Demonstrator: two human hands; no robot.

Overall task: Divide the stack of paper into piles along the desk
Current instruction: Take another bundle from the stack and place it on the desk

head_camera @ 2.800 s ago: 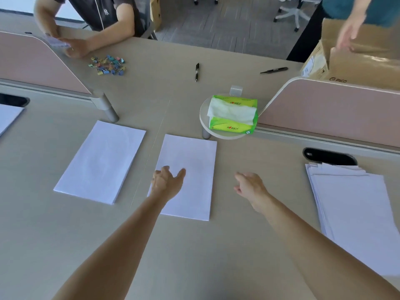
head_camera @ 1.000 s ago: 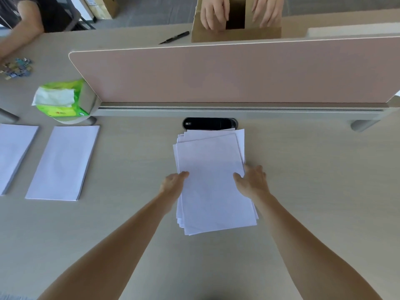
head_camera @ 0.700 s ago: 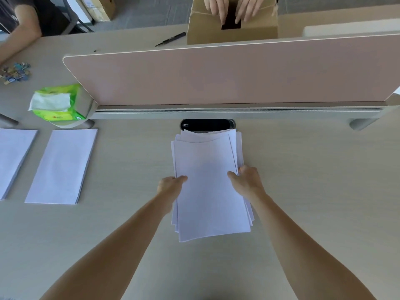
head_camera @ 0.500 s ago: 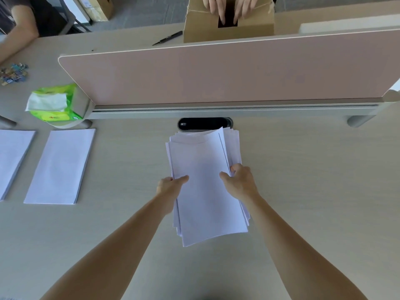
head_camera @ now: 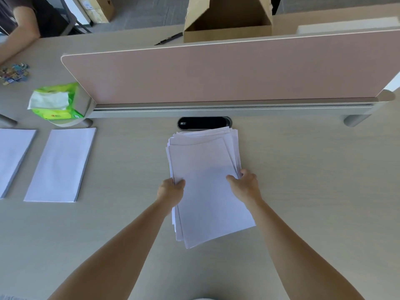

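Observation:
A loose, fanned stack of white paper (head_camera: 205,169) lies on the desk in front of me, below a black cable port. My left hand (head_camera: 171,191) grips the stack's left edge, thumb on top. My right hand (head_camera: 244,185) holds the right edge, thumb on the top sheets, which are slightly skewed against the sheets beneath. Two flat white piles rest to the left: one pile (head_camera: 61,164) near the tissue pack, and another pile (head_camera: 12,156) cut off by the frame's left edge.
A pink divider panel (head_camera: 216,72) runs across the desk behind the stack. A green tissue pack (head_camera: 55,101) sits at its left end. The black cable port (head_camera: 204,123) is just beyond the paper. Behind the divider stand a cardboard box (head_camera: 227,20), a pen, colourful clips and another person's arm.
My view turned right from the two piles to the stack. Both hands closed on its side edges and the top sheets shifted, skewing against the rest.

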